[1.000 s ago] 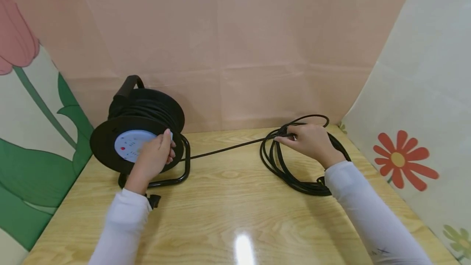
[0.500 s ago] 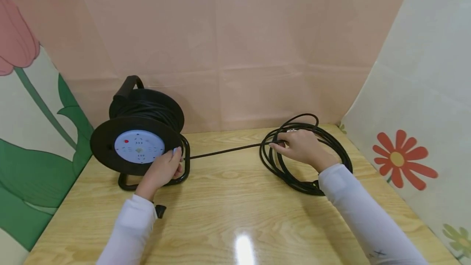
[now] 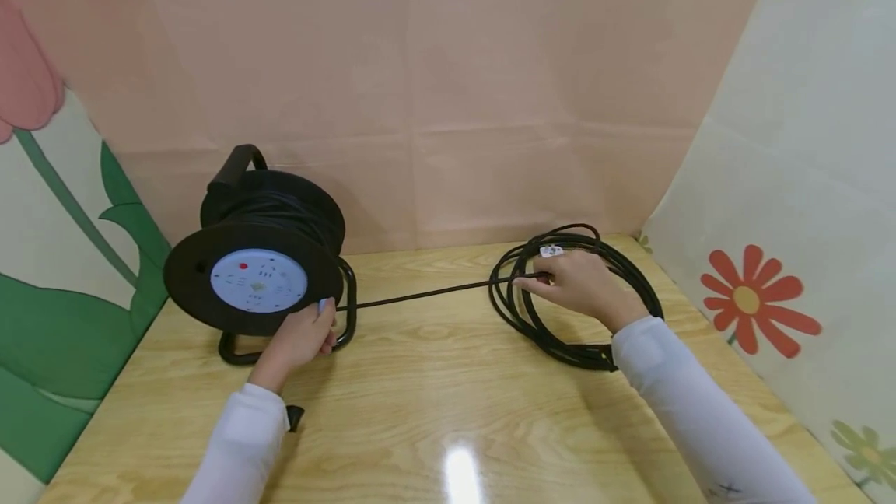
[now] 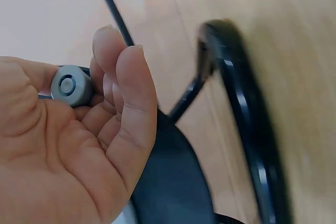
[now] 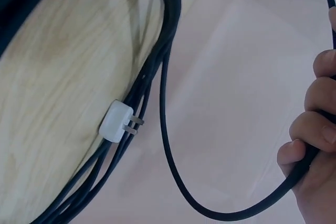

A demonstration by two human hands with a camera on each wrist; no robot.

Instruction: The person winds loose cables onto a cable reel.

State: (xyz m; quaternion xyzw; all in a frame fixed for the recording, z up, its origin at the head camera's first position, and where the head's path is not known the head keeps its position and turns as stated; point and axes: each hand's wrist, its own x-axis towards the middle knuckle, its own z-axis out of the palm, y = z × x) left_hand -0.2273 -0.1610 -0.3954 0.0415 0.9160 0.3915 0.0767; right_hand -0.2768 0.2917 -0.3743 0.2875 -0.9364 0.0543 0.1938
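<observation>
On the left of the table stands a black cable reel (image 3: pixel 280 212) with a pale blue round socket panel (image 3: pixel 259 280). At the lower right of its face my left hand (image 3: pixel 301 341) holds a small grey crank knob (image 4: pixel 71 85), fingers curled around it in the left wrist view. A black cable (image 3: pixel 420 295) runs fairly straight from the reel to my right hand (image 3: pixel 577 286), whose fingers grip it above a loose coil (image 3: pixel 633 271). In the right wrist view a white two-pin plug (image 5: pixel 116 121) lies against the coiled strands, apart from that hand.
The reel has a black tube stand (image 3: pixel 350 302) and a carry handle (image 3: pixel 234 166) on top. Beside my left sleeve a small black piece (image 3: pixel 294 417) shows, partly hidden. A pink backdrop (image 3: pixel 483 99) and a flowered side panel (image 3: pixel 784 177) border the wooden table (image 3: pixel 406 411).
My left hand has carried the knob downward, and the reel's face has turned clockwise. The right hand has shifted slightly left and down, still gripping the cable.
</observation>
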